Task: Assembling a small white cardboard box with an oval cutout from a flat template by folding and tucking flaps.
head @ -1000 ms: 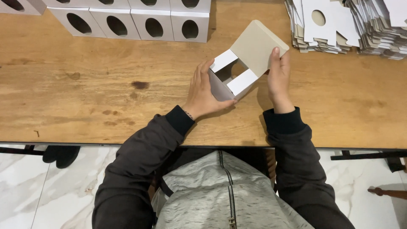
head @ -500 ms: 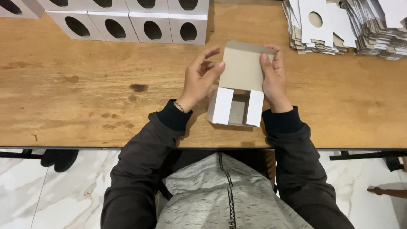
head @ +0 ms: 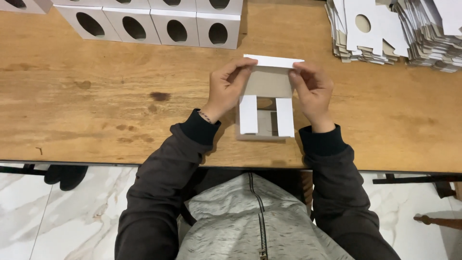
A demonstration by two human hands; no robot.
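Now the box (head: 266, 115) stands on the table (head: 96, 110) in front of me; a moment ago I turned it in the air. My left hand (head: 226, 89) and right hand (head: 313, 91) pinch its top flap (head: 273, 61), folded over, so closing has started.

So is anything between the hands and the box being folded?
Nothing visible. The left hand and right hand both already pinch the top flap of the cardboard box. The finished boxes and flat stacks sit further back.
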